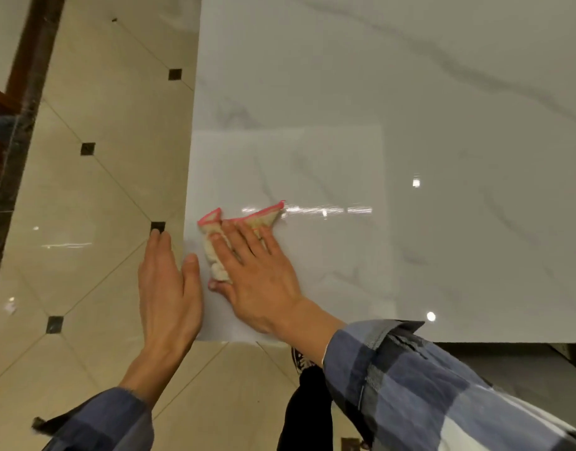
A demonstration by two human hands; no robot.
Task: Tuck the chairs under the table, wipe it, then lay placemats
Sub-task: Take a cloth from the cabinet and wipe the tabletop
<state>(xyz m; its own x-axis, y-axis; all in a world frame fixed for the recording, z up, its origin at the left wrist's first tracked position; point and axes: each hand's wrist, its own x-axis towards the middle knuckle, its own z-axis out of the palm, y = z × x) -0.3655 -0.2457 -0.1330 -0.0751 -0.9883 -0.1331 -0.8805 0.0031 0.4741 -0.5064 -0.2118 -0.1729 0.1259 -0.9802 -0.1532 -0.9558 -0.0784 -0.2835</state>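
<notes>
Left hand [168, 281]: flat, fingers straight and together, held at left edge of counter [410, 92], thumb on the top; grip apart, holding nothing. Cloth [228, 236]: bunched, pink-edged, on counter near front-left corner, long axis running from near-left to far-right. Right hand [251, 268]: fingers spread, pressing flat on cloth; grip apart.

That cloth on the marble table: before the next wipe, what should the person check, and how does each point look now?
1. Cloth under right hand: ok, fingers pressed flat on it.
2. Cloth on the table: ok, near its left edge.
3. Left hand out of the cloth's way: ok, open at the edge.
4. Table clear ahead: ok in view.
5. Chairs tucked: cannot tell.
6. Placemats ready: cannot tell, none visible.
</notes>
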